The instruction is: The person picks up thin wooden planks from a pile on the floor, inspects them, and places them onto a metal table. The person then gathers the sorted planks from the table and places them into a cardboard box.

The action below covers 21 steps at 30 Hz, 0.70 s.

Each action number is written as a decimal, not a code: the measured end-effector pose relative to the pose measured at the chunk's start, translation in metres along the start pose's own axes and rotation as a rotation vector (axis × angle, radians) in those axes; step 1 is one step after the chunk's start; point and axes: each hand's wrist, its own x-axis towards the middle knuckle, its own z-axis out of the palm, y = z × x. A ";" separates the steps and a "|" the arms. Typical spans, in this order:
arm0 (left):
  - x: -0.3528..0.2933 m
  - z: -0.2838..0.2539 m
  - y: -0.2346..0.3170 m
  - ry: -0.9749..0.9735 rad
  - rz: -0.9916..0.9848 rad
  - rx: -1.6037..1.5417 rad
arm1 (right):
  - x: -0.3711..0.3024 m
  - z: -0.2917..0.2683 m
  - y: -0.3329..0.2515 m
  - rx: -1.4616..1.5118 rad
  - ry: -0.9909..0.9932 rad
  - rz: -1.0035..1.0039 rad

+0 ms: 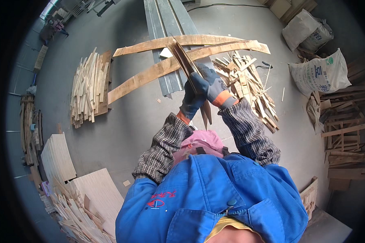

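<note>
Thin brown wooden strips (182, 56), seen almost edge-on, are pressed together between my hands. My left hand (190, 101), in a dark glove with an orange cuff, grips their left side. My right hand (213, 86), gloved the same way, is closed around their right side, its fingers partly hidden behind the wood. The strips' far ends pass above two long wooden boards, one farther (142, 45) and one nearer (140, 77). Both boards lie crosswise over a grey grooved metal table (160, 16) and overlap toward their right ends.
Pale wood sticks (87, 87) are piled at left, and another loose pile (249, 81) lies right of the table. White sacks (320, 75) stand at far right near stacked timber (346, 133). Panels (103, 190) and offcuts (75, 206) sit at lower left.
</note>
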 end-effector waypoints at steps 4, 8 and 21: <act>-0.026 0.004 0.018 0.005 -0.087 -0.351 | -0.008 -0.018 -0.048 0.367 -0.239 0.475; -0.048 0.011 0.030 0.024 -0.195 -1.106 | -0.018 -0.024 -0.089 0.181 -0.307 0.358; -0.159 -0.196 0.120 0.543 0.019 -1.094 | -0.106 0.039 -0.169 0.228 -0.553 0.063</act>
